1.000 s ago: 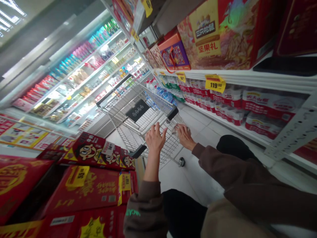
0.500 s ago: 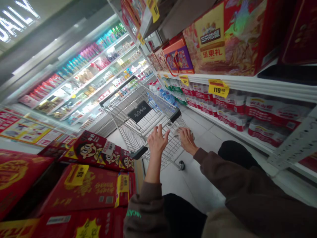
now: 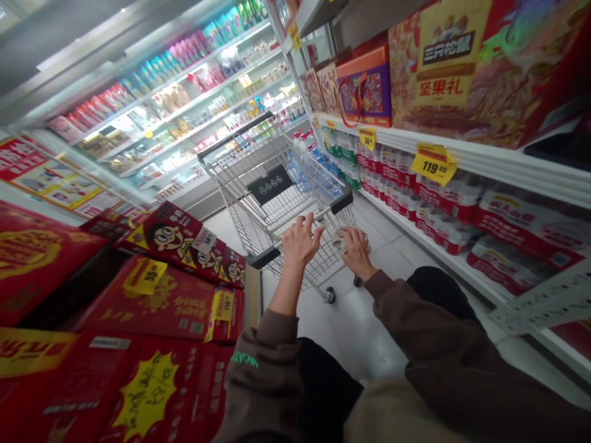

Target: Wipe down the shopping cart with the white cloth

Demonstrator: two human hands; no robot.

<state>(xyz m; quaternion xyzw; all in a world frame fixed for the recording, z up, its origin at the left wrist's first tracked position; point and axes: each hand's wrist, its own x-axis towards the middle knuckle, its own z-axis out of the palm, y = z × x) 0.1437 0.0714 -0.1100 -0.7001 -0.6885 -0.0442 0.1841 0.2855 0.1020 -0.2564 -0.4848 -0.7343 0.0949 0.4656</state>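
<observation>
A wire shopping cart (image 3: 270,186) with a dark sign panel stands ahead of me. Its handle bar runs between two black end pieces, the left one (image 3: 263,258) and the right one (image 3: 342,200). My left hand (image 3: 299,244) is over the bar, fingers bent a little and apart, with nothing seen in it. Whether it touches the bar I cannot tell. My right hand (image 3: 356,252) is closed around a crumpled greyish-white cloth (image 3: 338,240), just beyond the cart's right rear corner. Most of the cloth is hidden by the fingers.
Red gift boxes (image 3: 152,301) with yellow price tags are stacked close on my left. To the right, a white shelf (image 3: 498,163) holds gift boxes above shrink-wrapped bottle packs (image 3: 438,215). A lit refrigerated display (image 3: 180,111) lies ahead. Tiled floor (image 3: 341,332) runs between.
The view has shifted, and the left boxes and right shelf appear nearer. Both hands stay at the cart's handle end. The right hand keeps the cloth.
</observation>
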